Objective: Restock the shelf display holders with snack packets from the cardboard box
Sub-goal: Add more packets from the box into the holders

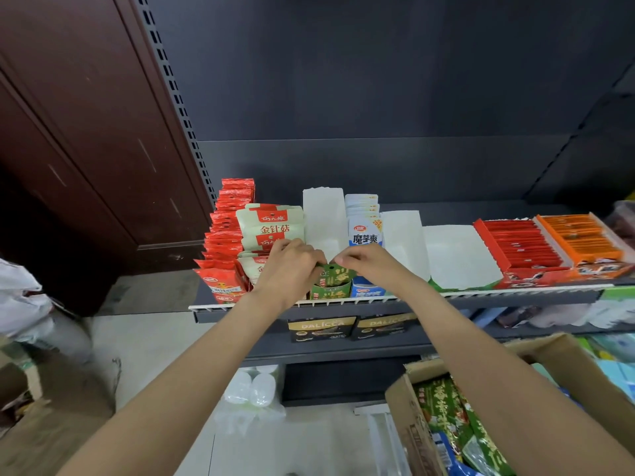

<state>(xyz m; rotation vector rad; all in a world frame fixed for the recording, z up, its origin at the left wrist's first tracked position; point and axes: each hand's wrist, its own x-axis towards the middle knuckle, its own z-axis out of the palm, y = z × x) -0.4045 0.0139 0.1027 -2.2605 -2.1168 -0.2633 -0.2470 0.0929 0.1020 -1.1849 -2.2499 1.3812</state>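
Both hands meet over a green snack packet (pixel 332 274) that stands in the front of a green display holder (pixel 330 292) on the shelf (pixel 481 297). My left hand (pixel 290 266) pinches the packet's top left corner. My right hand (pixel 366 264) pinches its top right corner. The holder's white interior (pixel 323 214) behind the packet is bare. At the bottom right stands the cardboard box (pixel 409 407), which holds several green packets (pixel 446 417) and some blue ones.
Left of the green holder stand cream packets (pixel 271 225) and red packets (pixel 228 235). To its right are a blue-and-white packet holder (pixel 365 231), two white holders (pixel 457 255), then red (pixel 515 245) and orange (pixel 580 238) stick boxes. Black boxes (pixel 321 329) sit on the shelf below.
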